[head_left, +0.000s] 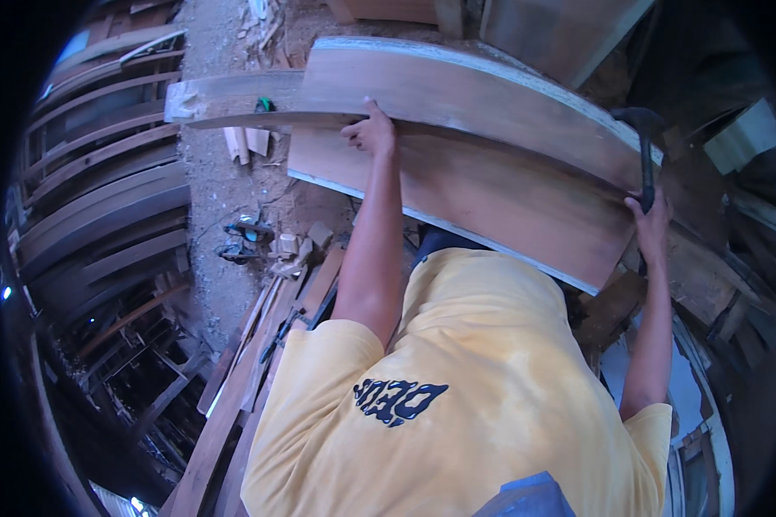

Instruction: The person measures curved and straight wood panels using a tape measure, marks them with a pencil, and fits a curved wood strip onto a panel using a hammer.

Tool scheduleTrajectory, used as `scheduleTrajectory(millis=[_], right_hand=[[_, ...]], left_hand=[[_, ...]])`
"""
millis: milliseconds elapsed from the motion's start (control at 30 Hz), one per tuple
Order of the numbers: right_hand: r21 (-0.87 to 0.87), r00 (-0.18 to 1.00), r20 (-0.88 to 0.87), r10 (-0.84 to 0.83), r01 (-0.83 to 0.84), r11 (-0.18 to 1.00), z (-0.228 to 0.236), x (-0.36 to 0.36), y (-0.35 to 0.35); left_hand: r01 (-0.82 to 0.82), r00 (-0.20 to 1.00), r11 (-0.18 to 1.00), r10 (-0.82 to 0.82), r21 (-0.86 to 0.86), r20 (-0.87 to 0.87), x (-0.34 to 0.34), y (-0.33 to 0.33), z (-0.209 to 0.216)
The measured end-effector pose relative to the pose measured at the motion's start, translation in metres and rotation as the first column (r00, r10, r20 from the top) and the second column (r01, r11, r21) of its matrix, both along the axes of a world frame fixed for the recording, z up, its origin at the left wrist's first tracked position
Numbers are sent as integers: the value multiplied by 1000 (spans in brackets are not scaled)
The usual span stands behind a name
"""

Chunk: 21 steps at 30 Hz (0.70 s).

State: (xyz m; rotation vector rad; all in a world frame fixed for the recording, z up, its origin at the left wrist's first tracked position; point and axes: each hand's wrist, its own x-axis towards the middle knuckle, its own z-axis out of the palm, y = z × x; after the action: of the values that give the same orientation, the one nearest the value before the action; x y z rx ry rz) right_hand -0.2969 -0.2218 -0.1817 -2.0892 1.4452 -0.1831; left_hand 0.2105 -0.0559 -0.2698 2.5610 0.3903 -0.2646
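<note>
A wide brown wooden panel with pale edges lies across in front of me, its upper part [457,90] beyond a long narrow plank and its lower part [491,194] nearer my body. The plank [315,119] runs lengthwise along the middle and sticks out past the left end. My left hand [372,135] is closed over the plank near its left part, with some fingers stretched out. My right hand [653,215] grips a hammer [647,164] at the panel's right end. The hammer's dark head points away from me, above the panel's far right corner.
Long boards [103,215] are stacked at the left. Loose planks [224,431] lie beside me at the lower left. A dark power tool [246,239] and wood offcuts [293,250] rest on the dusty ground. Another panel [560,34] leans at the far side.
</note>
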Motion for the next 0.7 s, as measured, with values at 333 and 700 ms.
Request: scheduleTrajectory(millis=[333,700], right_hand=[[200,995,77,-58,41,979,-38,-44,-16],[308,983,145,-112,63,949,-84,-74,-36]], left_hand=[[296,928,955,-287,-1,237,-28,38,-8],[305,922,876,-174,-374,346,-23,20,36]])
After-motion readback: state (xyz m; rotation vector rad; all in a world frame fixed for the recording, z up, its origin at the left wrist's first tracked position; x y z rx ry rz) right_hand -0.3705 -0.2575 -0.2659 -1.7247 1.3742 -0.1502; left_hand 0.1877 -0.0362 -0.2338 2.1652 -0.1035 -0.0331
